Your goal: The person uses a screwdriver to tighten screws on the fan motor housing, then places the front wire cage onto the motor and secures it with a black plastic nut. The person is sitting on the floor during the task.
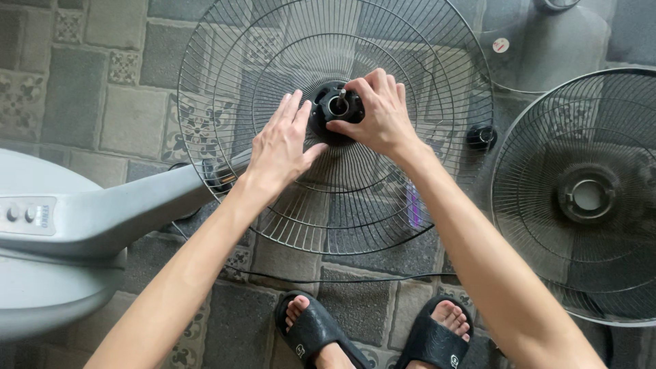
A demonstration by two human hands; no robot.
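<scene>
My right hand point(379, 113) is curled over the black round nut point(338, 104) at the hub of the rear fan guard point(383, 205), thumb and fingers closed on its rim. My left hand point(283, 140) lies flat and released beside it, fingers spread straight on the wires just left of the hub, gripping nothing.

Counting outward: one motor shaft point(339, 98) poking up through the nut, two wire guards, one small black knob point(482, 137), one grey fan body point(89, 219), one thin black cord point(342, 279), and my two feet in black slides point(314, 331).

The guard I am working on is a round cage of thin metal spokes running out from a dark centre ring, crossed by a few concentric hoops. It sits on the fan head, tilted up toward me, in the upper middle of my view. The second guard point(581, 195) lies flat on the patterned tile floor point(102, 102) to my right, its rim near the first guard's edge.

The loose knob rests on the floor between the two guards. The fan body crowds my left side, its neck meeting the guard's lower left rim. The cord runs across the tiles just ahead of my toes. Open tiles show at the upper left.
</scene>
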